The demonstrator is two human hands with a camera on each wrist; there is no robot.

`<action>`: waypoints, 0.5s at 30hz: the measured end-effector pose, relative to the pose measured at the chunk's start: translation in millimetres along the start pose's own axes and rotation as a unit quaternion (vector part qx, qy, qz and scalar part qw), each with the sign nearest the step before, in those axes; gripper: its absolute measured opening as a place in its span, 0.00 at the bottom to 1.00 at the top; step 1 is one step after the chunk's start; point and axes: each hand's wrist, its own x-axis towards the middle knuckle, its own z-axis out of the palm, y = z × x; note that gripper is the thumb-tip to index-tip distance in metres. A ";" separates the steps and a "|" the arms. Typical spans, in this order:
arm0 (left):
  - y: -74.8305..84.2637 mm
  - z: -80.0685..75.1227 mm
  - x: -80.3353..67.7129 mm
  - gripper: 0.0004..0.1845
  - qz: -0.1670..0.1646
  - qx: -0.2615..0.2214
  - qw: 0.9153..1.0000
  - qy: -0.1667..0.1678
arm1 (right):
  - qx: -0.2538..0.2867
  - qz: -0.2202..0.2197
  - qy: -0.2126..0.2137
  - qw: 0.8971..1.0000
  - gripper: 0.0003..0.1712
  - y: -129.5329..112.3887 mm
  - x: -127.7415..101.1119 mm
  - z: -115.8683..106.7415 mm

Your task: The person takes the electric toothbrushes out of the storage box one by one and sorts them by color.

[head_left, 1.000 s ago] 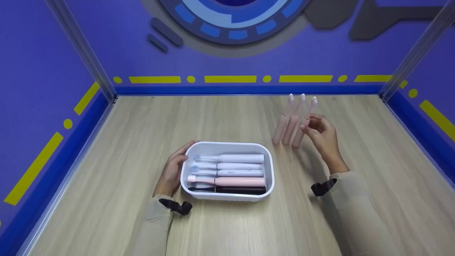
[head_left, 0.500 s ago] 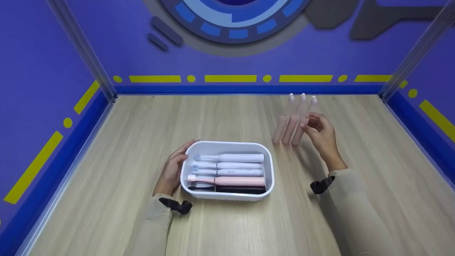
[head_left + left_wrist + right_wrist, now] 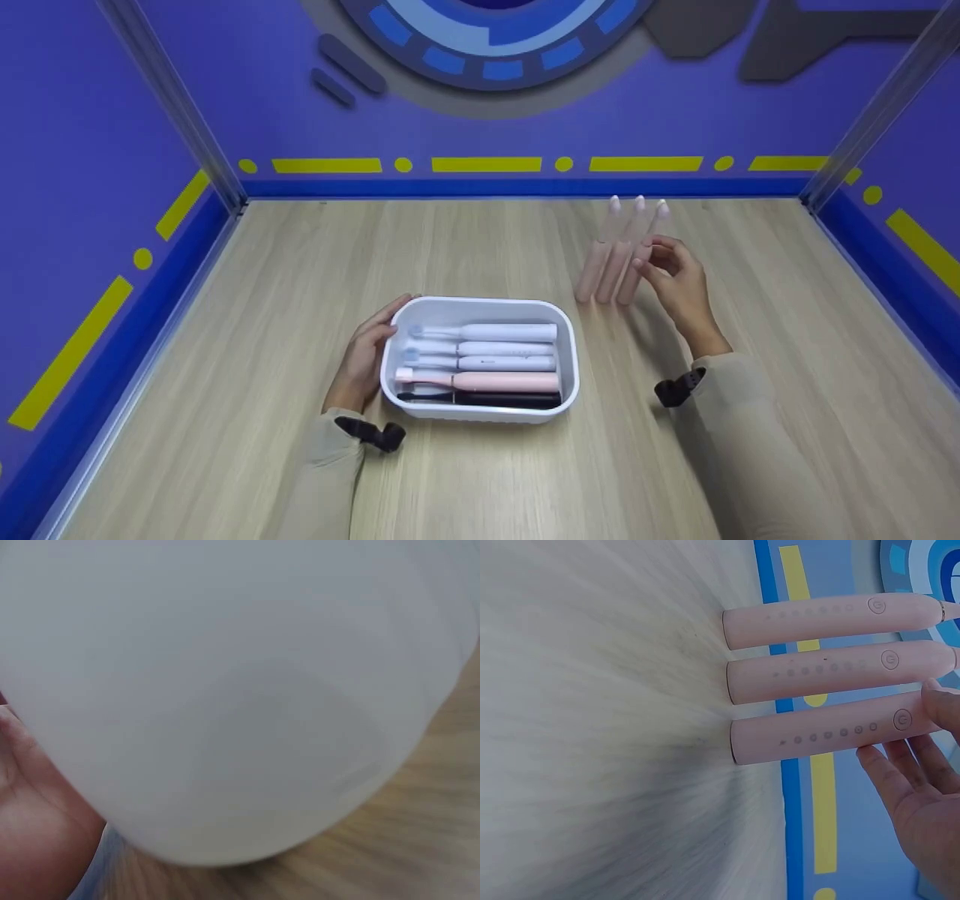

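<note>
My left hand (image 3: 358, 367) grips the left end of a white plastic bin (image 3: 480, 415), its thumb at the rim. The bin's pale outer wall (image 3: 225, 727) fills most of the left wrist view. To the right, three pink electric toothbrushes stand upright in a row: a left one (image 3: 592, 274), a middle one (image 3: 613, 271) and a right one (image 3: 631, 283). My right hand (image 3: 684, 292) pinches the right toothbrush (image 3: 817, 731) near its power button between thumb and fingers. Its base is level with the others.
Lying side by side in the bin are several electric toothbrushes: white ones (image 3: 510, 333), a pink one (image 3: 506, 382) and a black one (image 3: 506, 401) nearest me. Blue panels (image 3: 480, 139) wall in the wooden table (image 3: 480, 480) at the back and both sides.
The right toothbrush has shifted slightly away from me, with my right hand on it, into line with the other two. My left hand and the bin stay in place.
</note>
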 end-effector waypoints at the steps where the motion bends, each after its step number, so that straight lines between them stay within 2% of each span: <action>1: 0.3 0.1 -0.2 0.30 -0.001 -0.002 1.000 0.000 | 0.004 0.001 0.001 1.000 0.24 -0.2 0.0 0.2; 15: 1.4 -0.2 -0.8 0.30 -0.009 -0.013 1.000 -0.003 | 0.031 -0.003 0.002 1.000 0.25 1.4 0.1 -0.6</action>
